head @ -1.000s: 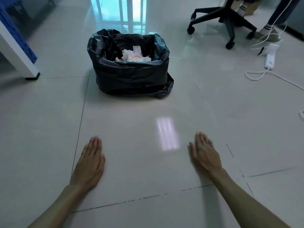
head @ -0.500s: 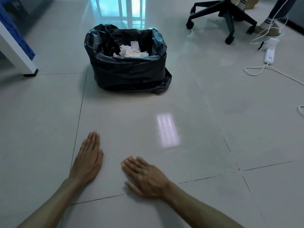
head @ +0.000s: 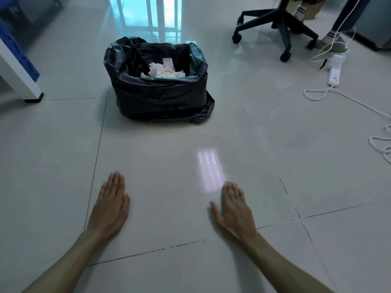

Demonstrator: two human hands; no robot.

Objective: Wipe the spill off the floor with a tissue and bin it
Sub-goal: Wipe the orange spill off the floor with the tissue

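Note:
A bin lined with a black bag (head: pixel 160 96) stands on the pale tiled floor ahead of me. Crumpled white tissues (head: pixel 164 69) with orange stains lie inside it. My left hand (head: pixel 111 205) rests flat on the floor, palm down, fingers together and holding nothing. My right hand (head: pixel 234 210) also lies flat on the tile, thumb spread to the left, with nothing in it. No tissue is in either hand. I see no spill on the floor between my hands and the bin, only a bright light reflection (head: pixel 209 170).
A black office chair base (head: pixel 279 28) and a person's feet in socks (head: pixel 332 40) are at the back right. A white power strip (head: pixel 334 74) with loose cables (head: pixel 347 100) trails along the right. A white and blue furniture leg (head: pixel 19 72) stands at the left.
My right hand swept left across the tile toward my left hand, then moved back out to the right. The left hand stayed flat in place.

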